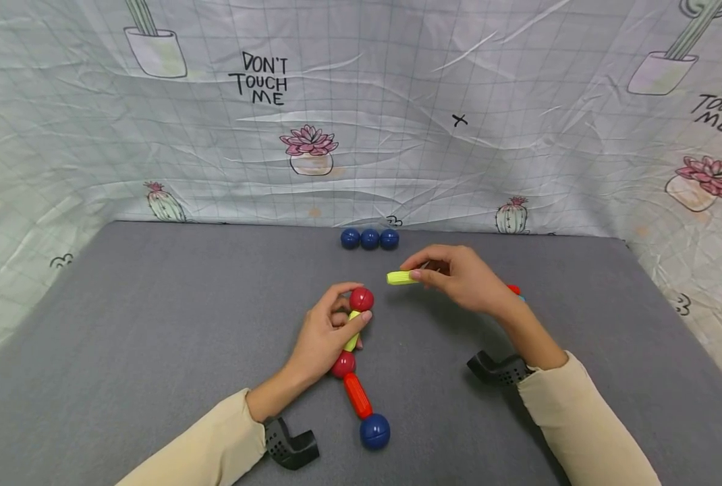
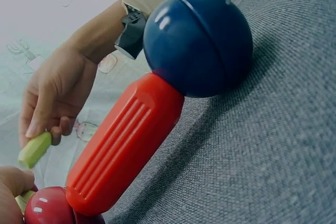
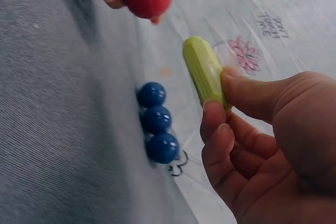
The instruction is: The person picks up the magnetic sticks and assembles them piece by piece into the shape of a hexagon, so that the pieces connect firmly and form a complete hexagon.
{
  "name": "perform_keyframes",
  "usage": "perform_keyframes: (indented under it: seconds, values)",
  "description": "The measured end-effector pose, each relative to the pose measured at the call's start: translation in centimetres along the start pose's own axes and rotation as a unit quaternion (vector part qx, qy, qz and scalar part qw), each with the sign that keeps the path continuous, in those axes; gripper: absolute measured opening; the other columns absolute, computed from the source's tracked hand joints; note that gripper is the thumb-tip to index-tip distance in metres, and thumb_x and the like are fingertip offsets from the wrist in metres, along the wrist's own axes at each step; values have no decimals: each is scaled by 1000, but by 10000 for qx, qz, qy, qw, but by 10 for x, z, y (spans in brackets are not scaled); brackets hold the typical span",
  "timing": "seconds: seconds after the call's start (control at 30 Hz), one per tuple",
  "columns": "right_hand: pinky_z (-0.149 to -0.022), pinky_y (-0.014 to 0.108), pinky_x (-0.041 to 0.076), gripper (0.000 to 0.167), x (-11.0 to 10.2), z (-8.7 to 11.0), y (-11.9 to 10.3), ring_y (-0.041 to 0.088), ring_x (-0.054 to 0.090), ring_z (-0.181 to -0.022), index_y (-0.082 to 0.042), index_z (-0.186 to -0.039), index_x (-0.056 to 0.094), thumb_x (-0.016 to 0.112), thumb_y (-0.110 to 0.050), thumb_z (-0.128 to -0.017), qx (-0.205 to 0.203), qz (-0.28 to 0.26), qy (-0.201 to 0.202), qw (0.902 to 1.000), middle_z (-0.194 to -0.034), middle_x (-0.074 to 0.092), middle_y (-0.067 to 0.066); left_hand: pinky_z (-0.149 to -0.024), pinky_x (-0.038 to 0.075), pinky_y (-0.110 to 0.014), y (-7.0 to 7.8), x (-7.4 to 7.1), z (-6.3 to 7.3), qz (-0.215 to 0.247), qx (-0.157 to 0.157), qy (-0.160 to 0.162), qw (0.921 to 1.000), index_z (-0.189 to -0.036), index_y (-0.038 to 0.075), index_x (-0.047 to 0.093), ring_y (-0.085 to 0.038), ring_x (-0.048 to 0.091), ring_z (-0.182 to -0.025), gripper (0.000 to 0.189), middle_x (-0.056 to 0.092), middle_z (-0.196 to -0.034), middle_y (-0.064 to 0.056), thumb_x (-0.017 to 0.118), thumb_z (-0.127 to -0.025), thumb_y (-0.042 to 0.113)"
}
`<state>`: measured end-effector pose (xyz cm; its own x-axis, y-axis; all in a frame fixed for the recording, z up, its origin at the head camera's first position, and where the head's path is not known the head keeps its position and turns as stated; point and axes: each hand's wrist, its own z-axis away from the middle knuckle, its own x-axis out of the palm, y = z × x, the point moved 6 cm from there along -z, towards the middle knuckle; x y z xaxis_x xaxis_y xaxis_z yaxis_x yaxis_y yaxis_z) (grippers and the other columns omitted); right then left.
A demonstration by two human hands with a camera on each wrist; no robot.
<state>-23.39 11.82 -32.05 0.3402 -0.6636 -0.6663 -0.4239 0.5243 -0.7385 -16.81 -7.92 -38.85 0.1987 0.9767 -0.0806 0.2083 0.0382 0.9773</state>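
My left hand grips a yellow-green rod that has a red ball at its upper end and another red ball at its lower end. From that lower ball a ridged red rod runs on to a large blue ball, all in one joined chain. Between thumb and fingertips my right hand pinches a second yellow-green rod, held off to the right of the upper red ball. A gap separates this rod from the chain.
Three blue balls sit in a row at the back of the grey table. Behind my right wrist, a red piece and a bit of blue are mostly hidden. A printed cloth hangs along the table's back edge.
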Motion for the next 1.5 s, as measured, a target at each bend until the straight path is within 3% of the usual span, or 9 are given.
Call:
perform_keyframes:
  seconds: [0.37,0.87,1.27,1.5]
  values:
    - [-59,34,49,15,15,-3,-6,29,60,-72,-17,-105,72,66,-15,-92,-145,9,-164,9998,-89,65,-1,-53,48,-30,-1,-3,2,-152,-82,9,9999,-130,10,49,-30,59,-56,42,58,-85,-13,66,-92,14]
    - [-58,32,48,15,19,-2,-11,27,61,-71,-17,-105,71,67,-15,-91,-284,-29,-264,9992,-89,64,-3,-53,48,-29,1,-1,1,-125,53,-38,9999,-130,12,49,-28,59,-56,40,59,-86,-12,65,-93,14]
    - [-60,34,49,15,22,-2,-9,27,62,-72,-15,-107,70,64,-15,-93,-139,-70,-405,9991,-88,66,3,-53,49,-29,2,0,1,-145,69,-22,9999,-130,8,49,-28,59,-55,42,59,-87,-13,65,-92,12]
    - [-65,35,50,19,23,-1,-6,18,62,-77,-16,-109,69,68,-16,-90,-148,-90,-493,9986,-98,65,-4,-52,49,-29,1,0,1,-82,7,61,9999,-128,10,49,-28,59,-55,40,59,-87,-13,65,-92,13]
